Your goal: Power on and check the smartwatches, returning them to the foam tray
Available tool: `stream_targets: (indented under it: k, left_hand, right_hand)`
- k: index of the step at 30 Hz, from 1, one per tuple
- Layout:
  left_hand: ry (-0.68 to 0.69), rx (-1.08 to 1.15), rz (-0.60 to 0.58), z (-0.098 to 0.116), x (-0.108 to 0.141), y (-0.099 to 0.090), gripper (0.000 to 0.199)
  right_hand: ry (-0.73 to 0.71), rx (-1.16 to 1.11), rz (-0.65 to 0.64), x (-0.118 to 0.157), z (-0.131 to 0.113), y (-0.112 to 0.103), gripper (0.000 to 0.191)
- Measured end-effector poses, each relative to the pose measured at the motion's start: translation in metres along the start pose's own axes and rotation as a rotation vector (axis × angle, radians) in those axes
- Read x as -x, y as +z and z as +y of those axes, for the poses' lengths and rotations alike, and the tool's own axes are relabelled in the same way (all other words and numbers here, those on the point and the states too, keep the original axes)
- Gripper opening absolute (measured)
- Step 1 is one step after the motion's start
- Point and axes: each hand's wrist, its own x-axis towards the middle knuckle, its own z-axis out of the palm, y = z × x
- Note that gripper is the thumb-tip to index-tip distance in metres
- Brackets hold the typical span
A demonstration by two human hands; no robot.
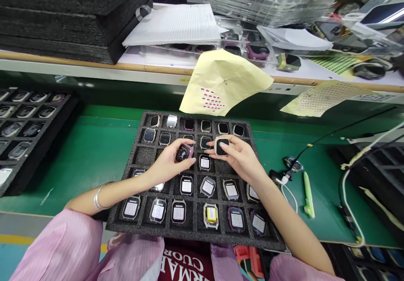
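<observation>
My left hand (175, 159) is closed on a purple smartwatch case (183, 152) with a lit dark screen. In my right hand (237, 155) is a light-coloured smartwatch case (221, 146) with a dark screen, the thumb lying over its face. Both hands are above a black foam tray (195, 231) divided into compartments. Smartwatch cases without straps fill many of these; several nearer ones, such as this watch case (187, 185), show bright white screens. One case in the front row (211, 216) exposes a yellow and silver part. My hands hide some compartments.
Another foam tray of watch cases (34, 121) stands at the left. A light green pen-like tool (308, 194) and cables (287, 180) lie at the right. Along the back runs a shelf (151, 68) with papers (176, 24), stacked black foam (63, 16) and a hanging yellow sheet (225, 83).
</observation>
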Motion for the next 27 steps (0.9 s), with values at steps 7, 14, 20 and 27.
stream_targets:
  k: [7,14,20,27]
  left_hand:
    - [0.002,0.107,0.065,0.001,-0.002,-0.003,0.042]
    - [-0.011,0.093,0.041,-0.001,-0.003,-0.004,0.039]
    - [-0.016,0.084,0.023,0.001,-0.003,-0.004,0.040]
    - [0.037,-0.023,-0.009,-0.006,-0.005,-0.004,0.036]
  right_hand:
    - [0.217,-0.358,-0.056,0.005,0.008,0.029,0.034]
    - [0.163,-0.252,-0.156,0.005,0.009,0.018,0.037]
    - [0.075,-0.219,-0.154,0.005,-0.001,0.018,0.033]
    - [0.086,-0.243,-0.175,0.006,0.000,0.020,0.034]
